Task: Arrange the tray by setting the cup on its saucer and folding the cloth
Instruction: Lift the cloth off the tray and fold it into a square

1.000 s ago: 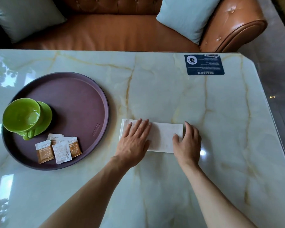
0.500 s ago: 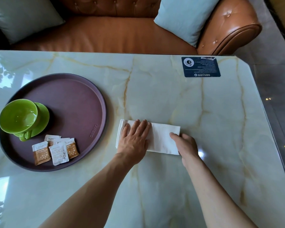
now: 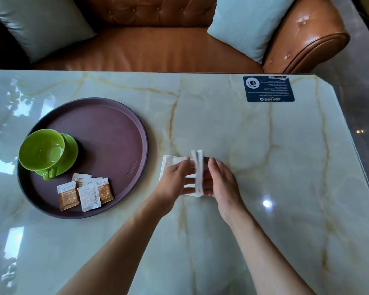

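Folding the cloth (image 3: 172, 165) on the table (image 3: 243, 145), right of the tray (image 3: 107, 124).
Right hand (image 3: 221, 184) pinches the raised flap; left hand (image 3: 175, 182) lies flat, fingers spread (pinning the base); a loosened pinch could skew the fold.

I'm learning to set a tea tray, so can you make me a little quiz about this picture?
1. True or false: the cup stands on its saucer on the tray.
2. Where is the cloth? A) on the tray B) on the table, right of the tray C) on the sofa
3. Fill in: the right hand lifts the cloth's right end to fold it over toward the ____ hand.

Key
1. True
2. B
3. Left; that hand presses the cloth flat on the table.
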